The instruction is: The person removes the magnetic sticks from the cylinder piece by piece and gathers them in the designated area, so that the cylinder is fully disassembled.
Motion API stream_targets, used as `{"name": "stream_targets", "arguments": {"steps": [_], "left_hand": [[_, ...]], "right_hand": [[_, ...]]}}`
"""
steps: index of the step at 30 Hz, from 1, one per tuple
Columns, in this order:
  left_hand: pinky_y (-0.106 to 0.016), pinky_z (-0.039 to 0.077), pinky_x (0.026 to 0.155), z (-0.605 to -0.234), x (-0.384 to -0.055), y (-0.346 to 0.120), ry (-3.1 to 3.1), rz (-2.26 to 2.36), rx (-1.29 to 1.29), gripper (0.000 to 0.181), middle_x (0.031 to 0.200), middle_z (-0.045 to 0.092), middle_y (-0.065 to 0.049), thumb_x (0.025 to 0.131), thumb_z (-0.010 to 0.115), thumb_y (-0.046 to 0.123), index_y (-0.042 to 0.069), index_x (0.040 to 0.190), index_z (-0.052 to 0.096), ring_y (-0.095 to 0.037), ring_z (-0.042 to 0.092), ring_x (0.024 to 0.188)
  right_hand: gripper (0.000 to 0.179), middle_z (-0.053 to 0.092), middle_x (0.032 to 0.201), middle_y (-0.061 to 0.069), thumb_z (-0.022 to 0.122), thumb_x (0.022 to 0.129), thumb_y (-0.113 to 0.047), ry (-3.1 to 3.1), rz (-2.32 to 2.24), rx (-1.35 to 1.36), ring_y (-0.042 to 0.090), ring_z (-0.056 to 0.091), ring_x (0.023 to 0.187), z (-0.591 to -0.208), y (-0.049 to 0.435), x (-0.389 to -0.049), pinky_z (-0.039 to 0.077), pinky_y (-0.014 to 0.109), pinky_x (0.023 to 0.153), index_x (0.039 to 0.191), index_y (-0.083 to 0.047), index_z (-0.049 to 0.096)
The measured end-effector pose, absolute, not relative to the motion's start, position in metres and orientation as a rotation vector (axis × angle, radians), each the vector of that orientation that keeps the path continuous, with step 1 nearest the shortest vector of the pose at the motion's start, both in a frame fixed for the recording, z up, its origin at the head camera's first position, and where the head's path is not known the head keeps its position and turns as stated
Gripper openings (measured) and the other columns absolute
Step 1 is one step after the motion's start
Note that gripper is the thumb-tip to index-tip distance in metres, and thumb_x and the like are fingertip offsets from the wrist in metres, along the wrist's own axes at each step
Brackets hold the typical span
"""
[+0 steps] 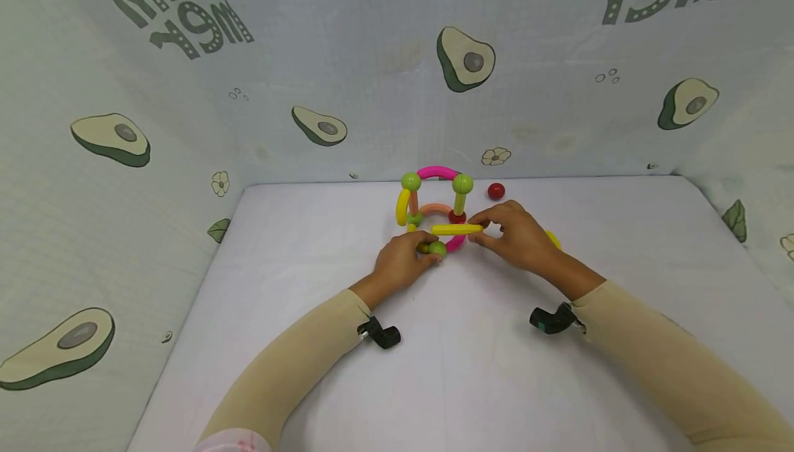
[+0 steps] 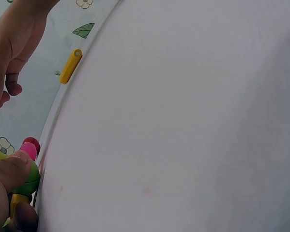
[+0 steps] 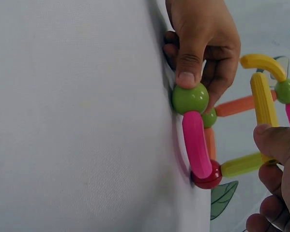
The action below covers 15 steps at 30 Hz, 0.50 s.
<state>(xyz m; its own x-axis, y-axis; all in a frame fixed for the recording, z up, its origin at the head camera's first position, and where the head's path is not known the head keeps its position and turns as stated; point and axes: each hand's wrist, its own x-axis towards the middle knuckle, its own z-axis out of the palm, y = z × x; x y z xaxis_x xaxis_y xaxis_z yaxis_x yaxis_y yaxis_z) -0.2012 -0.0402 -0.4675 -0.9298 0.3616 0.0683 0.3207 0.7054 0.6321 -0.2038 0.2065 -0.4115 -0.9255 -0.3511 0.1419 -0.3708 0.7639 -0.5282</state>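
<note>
My left hand (image 1: 400, 262) holds a green ball (image 3: 190, 99) at the near corner of a structure built of balls and sticks. Between the thumb and fingers of my right hand (image 1: 517, 238) is a straight yellow stick (image 1: 455, 229), level and above that ball. From the held ball a curved pink stick (image 3: 196, 144) runs to a red ball (image 3: 207, 175). Two green balls, one on the left (image 1: 411, 182) and one on the right (image 1: 462, 184), top the upright sticks, with a pink arc (image 1: 438, 172) joining them. A curved yellow stick (image 1: 402, 207) hangs from the left one.
A loose red ball (image 1: 496, 191) lies behind the structure on the right. Partly hidden by my right hand, a yellow piece (image 1: 554, 239) rests on the white table (image 1: 459, 369). A printed cloth wall (image 1: 384, 80) rises along the table's back edge.
</note>
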Motion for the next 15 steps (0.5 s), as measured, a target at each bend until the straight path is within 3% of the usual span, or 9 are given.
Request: {"name": "stream_targets", "arguments": {"steps": [15], "left_hand": [[-0.026,0.049,0.075,-0.471,-0.202,-0.04,2.857,1.035,0.568,0.04,0.108,0.072,0.013,0.091,0.08,0.036,0.02,0.126,0.073,-0.004,0.059,0.09]], "right_hand": [[0.034,0.065,0.107,0.012,0.083,0.088,-0.015,-2.95,0.866,0.502,0.033,0.053,0.1,-0.404,0.242,-0.199,0.052,0.047,0.081,0.121,-0.009,0.074]]}}
